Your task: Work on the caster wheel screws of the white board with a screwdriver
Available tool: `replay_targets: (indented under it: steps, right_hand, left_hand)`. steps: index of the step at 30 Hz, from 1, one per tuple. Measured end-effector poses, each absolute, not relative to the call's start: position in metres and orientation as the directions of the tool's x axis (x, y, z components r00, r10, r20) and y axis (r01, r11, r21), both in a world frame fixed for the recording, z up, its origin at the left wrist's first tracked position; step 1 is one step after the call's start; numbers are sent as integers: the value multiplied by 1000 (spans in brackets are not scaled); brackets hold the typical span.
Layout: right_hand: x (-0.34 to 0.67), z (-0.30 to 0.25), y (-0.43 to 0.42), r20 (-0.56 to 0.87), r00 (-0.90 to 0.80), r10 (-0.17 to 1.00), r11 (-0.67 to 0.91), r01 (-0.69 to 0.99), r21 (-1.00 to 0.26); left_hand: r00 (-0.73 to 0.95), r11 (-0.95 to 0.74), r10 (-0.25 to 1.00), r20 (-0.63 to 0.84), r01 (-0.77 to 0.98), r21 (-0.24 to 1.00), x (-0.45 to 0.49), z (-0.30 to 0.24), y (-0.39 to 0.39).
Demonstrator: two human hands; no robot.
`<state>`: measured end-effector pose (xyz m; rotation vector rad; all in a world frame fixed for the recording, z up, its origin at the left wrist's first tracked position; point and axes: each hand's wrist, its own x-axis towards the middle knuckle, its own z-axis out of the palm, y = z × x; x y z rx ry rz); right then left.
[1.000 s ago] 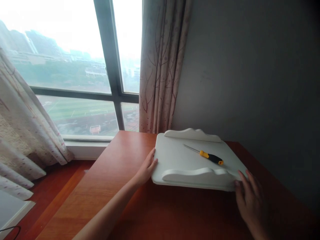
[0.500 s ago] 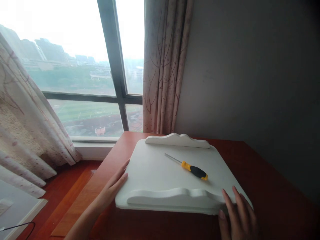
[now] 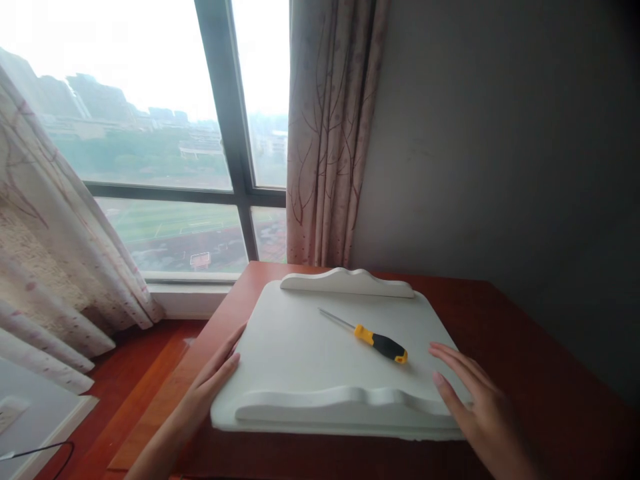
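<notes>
**Board steadied from both sides**

I see the white board (image 3: 310, 360) flat on the red table (image 3: 525, 347), a screwdriver (image 3: 373, 338) loose on top. My left hand (image 3: 207, 387) and right hand (image 3: 475, 407) rest open-palmed against its edges — bracing, not gripping.

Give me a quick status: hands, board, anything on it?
Left hand flat against white board left edge. Right hand open on right corner. Screwdriver lies loose on top.
</notes>
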<state>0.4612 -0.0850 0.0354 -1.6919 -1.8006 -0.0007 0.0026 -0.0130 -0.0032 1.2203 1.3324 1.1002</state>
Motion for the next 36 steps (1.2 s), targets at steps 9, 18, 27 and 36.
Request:
replay_targets:
  steps: [9, 18, 27, 36]
  right_hand:
    - [405, 85, -1, -23, -377, 926, 345, 869, -354]
    - [405, 77, -1, -73, -317, 945, 291, 924, -248]
    - [486, 57, -18, -2, -51, 999, 49, 966, -255]
    - [612, -3, -53, 75, 321, 944, -266, 876, -403]
  left_hand:
    - [-28, 130, 991, -129, 43, 991, 9, -2, -19]
    - [-29, 134, 991, -134, 4, 991, 6, -5, -18]
    - [-45, 116, 992, -116, 18, 993, 4, -8, -17]
    - [-74, 121, 990, -117, 64, 991, 9, -1, -21]
